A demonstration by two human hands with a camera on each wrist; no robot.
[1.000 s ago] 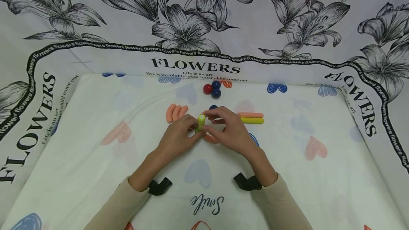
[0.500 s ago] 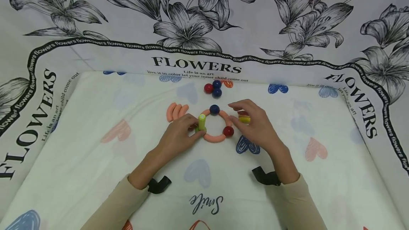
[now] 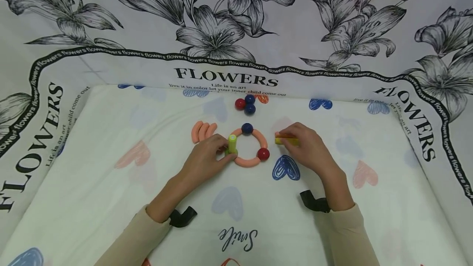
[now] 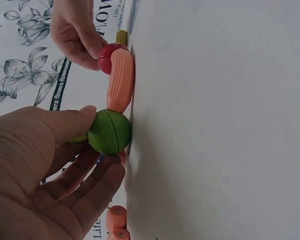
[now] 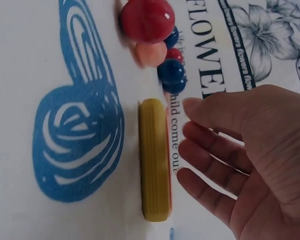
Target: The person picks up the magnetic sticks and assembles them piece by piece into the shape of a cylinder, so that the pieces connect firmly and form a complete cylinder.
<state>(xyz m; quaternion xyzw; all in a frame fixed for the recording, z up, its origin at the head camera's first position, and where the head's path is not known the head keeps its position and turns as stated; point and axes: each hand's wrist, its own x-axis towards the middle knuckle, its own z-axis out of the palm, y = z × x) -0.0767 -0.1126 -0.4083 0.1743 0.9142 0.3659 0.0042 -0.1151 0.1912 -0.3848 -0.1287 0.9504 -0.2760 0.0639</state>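
My left hand (image 3: 207, 155) holds a green ball (image 4: 110, 132) between thumb and fingers, at the left side of a ring on the cloth. A yellow-green stick (image 3: 232, 144) stands upright at that ball. Curved orange pieces (image 3: 246, 162) make up the ring, with a red ball (image 3: 263, 154) at its lower right and a dark blue ball (image 3: 247, 128) at its top. My right hand (image 3: 310, 147) is over a straight yellow stick (image 5: 154, 160) lying right of the ring. In the right wrist view its fingers are loosely bent beside the stick, apart from it. A straight orange stick lies behind, mostly hidden.
Several loose curved orange pieces (image 3: 204, 131) lie left of the ring. Beyond the ring, a red ball (image 3: 240, 103) and two blue balls (image 3: 250, 109) sit close together. The white cloth (image 3: 177, 110) has printed hearts and meets a floral cloth at the back.
My right hand has left the upright yellow-green stick and moved right, over the straight sticks, uncovering the ring. My left hand has stayed at the green ball.
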